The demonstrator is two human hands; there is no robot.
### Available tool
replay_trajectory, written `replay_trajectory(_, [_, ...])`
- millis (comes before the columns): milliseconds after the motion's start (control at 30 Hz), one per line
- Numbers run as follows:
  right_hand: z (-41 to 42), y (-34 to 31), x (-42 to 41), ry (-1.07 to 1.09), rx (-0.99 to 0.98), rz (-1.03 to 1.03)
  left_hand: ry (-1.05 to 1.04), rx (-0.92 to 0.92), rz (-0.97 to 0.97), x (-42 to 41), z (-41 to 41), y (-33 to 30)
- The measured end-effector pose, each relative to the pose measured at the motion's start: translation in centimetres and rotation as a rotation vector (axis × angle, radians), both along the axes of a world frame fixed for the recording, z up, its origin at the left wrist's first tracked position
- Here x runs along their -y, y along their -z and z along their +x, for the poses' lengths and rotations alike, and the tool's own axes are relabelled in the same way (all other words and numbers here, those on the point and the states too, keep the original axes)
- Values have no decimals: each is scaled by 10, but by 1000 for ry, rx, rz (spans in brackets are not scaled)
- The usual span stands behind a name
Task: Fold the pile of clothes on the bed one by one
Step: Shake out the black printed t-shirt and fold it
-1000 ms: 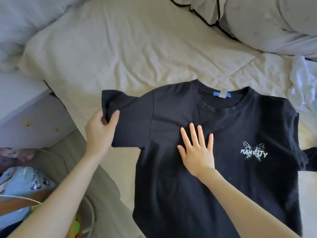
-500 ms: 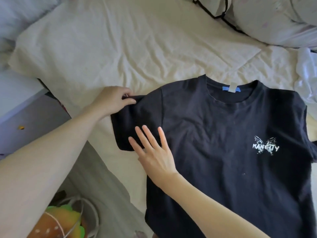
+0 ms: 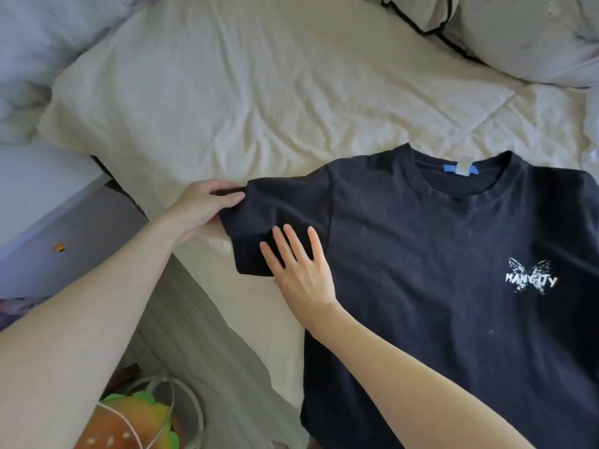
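A black T-shirt (image 3: 437, 270) with a white butterfly print and a blue neck label lies front up on the cream bed sheet (image 3: 259, 102). My left hand (image 3: 204, 205) grips the end of its left sleeve at the upper corner. My right hand (image 3: 298, 264) lies flat with straight, spread fingers on the lower part of that sleeve, pressing it down. The shirt's right side and hem run out of view.
White pillows with black piping (image 3: 518, 34) lie at the back right, and a pale blue duvet (image 3: 39, 53) at the back left. The bed's edge drops to a grey floor (image 3: 194, 351) at the lower left, beside a white drawer unit (image 3: 48, 222) and a burger-shaped toy (image 3: 136, 426).
My left hand shifted from the sleeve's lower edge to its upper corner. My right hand slid left from the chest onto the sleeve.
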State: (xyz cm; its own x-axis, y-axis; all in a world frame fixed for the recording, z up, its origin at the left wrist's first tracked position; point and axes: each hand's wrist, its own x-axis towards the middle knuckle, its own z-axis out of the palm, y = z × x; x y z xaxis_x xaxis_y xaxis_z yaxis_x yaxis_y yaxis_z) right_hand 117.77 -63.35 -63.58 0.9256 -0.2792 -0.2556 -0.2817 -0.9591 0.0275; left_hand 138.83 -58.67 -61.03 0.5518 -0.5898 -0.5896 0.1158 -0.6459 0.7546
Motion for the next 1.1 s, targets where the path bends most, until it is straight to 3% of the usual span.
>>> replay_trajectory(133, [5, -11, -8, 34, 150, 19, -29, 69, -3, 0, 0, -2])
replay_trajectory(267, [0, -24, -13, 164, 472, 383, -255, -29, -97, 0, -4, -17])
replay_trajectory(333, [-7, -38, -15, 244, 492, 549, -280, 70, -97, 7, -12, -33])
replay_trajectory(433, [-32, -57, -15, 423, 481, 799, -142, 338, -102, 27, -37, -68])
replay_trajectory(533, [-75, -76, -11, 593, 525, 983, -2, 411, -247, 59, -87, -106])
replay_trajectory(600, [-108, -83, -5, 747, 537, 1125, 154, 374, -309, 84, -136, -116])
replay_trajectory(733, [-176, -85, 30, 1438, 647, 1465, 577, 229, -211, 112, -219, -102])
replay_trajectory(800, [-201, -80, 49, 1632, 650, 1372, 483, 316, -169, 102, -229, -83])
replay_trajectory(867, [-206, -74, 68, 1610, 615, 1182, 250, 439, -142, 77, -226, -61])
replay_trajectory(1000, [-164, -58, 109, 1278, 507, 877, -2, 522, 16, 19, -215, -20])
replay_trajectory(1100, [-111, -45, 136, 945, 340, 546, -45, 411, 31, 1, -218, -5])
